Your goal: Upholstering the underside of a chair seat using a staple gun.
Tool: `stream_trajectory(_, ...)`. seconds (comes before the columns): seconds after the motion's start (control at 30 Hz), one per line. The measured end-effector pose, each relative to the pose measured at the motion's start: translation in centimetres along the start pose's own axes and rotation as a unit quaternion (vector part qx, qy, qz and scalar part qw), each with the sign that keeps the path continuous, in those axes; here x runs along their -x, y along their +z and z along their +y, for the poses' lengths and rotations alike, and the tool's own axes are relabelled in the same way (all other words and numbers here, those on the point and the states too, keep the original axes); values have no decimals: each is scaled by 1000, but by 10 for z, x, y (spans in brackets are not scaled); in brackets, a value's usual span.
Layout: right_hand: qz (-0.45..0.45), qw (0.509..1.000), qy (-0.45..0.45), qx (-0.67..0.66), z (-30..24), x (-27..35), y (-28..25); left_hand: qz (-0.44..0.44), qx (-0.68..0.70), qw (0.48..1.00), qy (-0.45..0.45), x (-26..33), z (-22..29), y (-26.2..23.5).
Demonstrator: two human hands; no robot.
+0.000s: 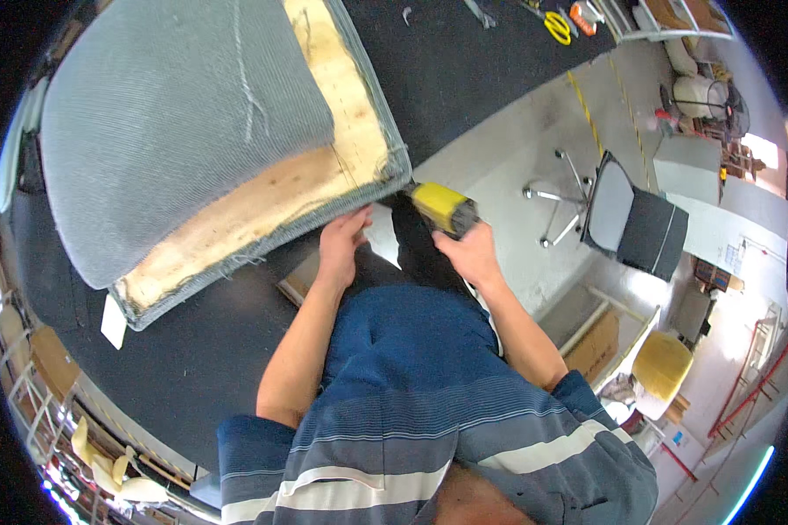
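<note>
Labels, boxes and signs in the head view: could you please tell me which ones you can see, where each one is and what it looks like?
White tag: small rectangle hanging from the grey seat cushion's lower left corner.
Cardboard box: brown, on the floor at right.
Paper sheet: pale, on the white surface at far right; print too small to make out.

Short-sleeved shirt [429, 411] — navy, with fine blue stripes and broad cream bands — forearms bare.

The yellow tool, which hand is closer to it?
Right. The right hand grips the yellow tool at the seat cushion's corner. The left hand is apart from it, pressing the cushion's fabric edge.
</note>
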State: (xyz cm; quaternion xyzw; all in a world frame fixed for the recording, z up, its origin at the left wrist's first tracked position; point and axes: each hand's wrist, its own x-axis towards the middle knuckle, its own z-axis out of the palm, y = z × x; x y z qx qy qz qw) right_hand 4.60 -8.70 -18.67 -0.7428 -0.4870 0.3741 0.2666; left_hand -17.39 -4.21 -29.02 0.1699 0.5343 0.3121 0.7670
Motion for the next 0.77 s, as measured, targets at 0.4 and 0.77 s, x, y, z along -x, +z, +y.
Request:
stream_trajectory(0.4,46,957,-209,196,22,-207,-80,80,398,907,110,-2,-21,-18)
stream_trajectory(0.77,-320,940,-115,36,22,-294,-5,191,445,853,194,6,-19,22)
